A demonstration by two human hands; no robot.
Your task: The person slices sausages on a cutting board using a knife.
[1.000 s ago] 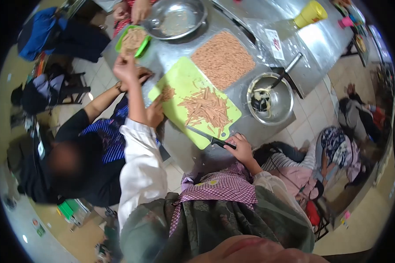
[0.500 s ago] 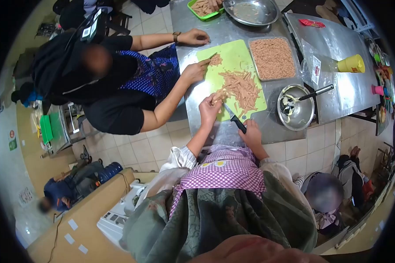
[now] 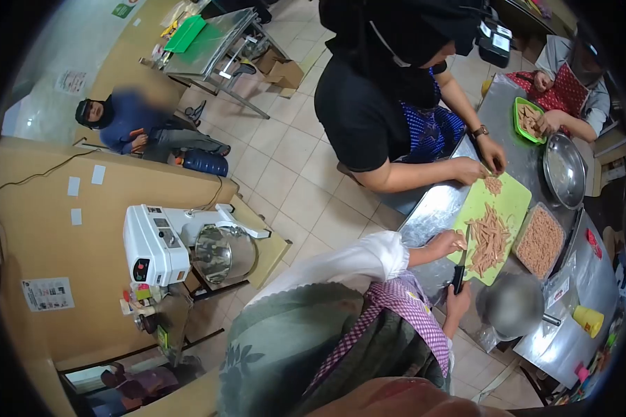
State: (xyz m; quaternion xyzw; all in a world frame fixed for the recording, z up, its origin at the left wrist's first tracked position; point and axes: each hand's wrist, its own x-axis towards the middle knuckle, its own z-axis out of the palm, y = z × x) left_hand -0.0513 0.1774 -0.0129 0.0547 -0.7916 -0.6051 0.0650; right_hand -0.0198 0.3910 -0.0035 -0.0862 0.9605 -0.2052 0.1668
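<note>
In the head view, we take 12 o'clock as the top of the picture. We see the right hand (image 3: 458,302) closed around the black-handled knife with a narrow metal blade (image 3: 458,278), whose long axis runs roughly from 6 toward 12 o'clock, leaning slightly to 1. The left hand (image 3: 444,244) has its fingertips bunched on a few tan strips at the near edge of the lime-green cutting board (image 3: 474,198). We find the loose pile of tan strips (image 3: 489,243) at 3 o'clock from the left hand and 1 o'clock from the right; the blade lies between it and the left fingertips. We judge the left hand nearer to the pile, though only narrowly.

At 12 o'clock from the pile, a co-worker's two hands meet beside a small heap of chopped bits (image 3: 492,185). The clear rectangular tray of tan crumbs (image 3: 539,243) sits at 3 o'clock from the pile, and a round steel bowl (image 3: 511,306), blurred to us, at 5. All this stands on a shiny steel bench (image 3: 435,215). Toward 9 o'clock, across the pale tiled floor (image 3: 295,184), we see a white stand mixer (image 3: 156,243).
</note>
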